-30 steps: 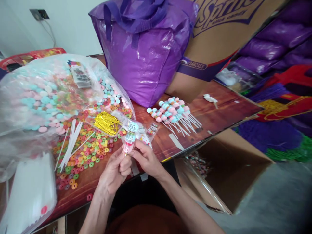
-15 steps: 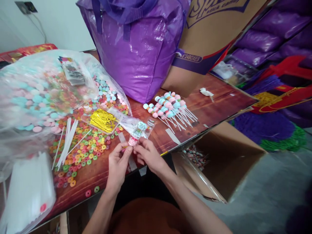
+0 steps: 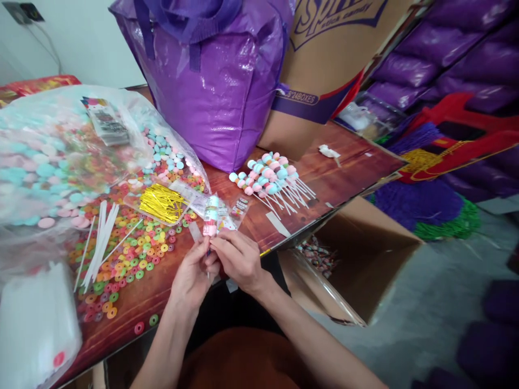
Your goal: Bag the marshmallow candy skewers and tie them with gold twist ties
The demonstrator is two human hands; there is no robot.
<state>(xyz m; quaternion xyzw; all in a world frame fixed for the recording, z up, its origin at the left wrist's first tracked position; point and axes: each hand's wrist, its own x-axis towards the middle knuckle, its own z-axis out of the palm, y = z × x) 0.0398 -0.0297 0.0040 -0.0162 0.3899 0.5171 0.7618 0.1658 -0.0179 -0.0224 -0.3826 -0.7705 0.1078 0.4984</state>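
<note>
A pink and blue candy stick (image 3: 210, 216) in a clear printed wrapper stands upright above my fingers. My left hand (image 3: 193, 275) is closed around its lower end, where a bit of white stick shows below. With closed fingers, my right hand (image 3: 240, 260) pinches the gathered wrapper just under the candy. Whether a tie is in those fingertips is hidden. Just behind lie flat printed wrappers (image 3: 239, 209) and a clear tray of gold twist ties (image 3: 161, 202). Right of these, candy sticks without wrappers (image 3: 271, 174) lie piled with their white sticks toward me.
Ring candies (image 3: 140, 249) and loose white sticks (image 3: 100, 243) cover the table's left, beside a bag of white sticks (image 3: 38, 319) and a big clear candy bag (image 3: 36, 162). A purple bag (image 3: 211, 102) stands behind. An open carton (image 3: 365, 259) sits below the right edge.
The wrapped candy has gone from tilted to upright. My right hand has closed in on the wrapper's neck, beside my left fingers. The whole view has shifted slightly.
</note>
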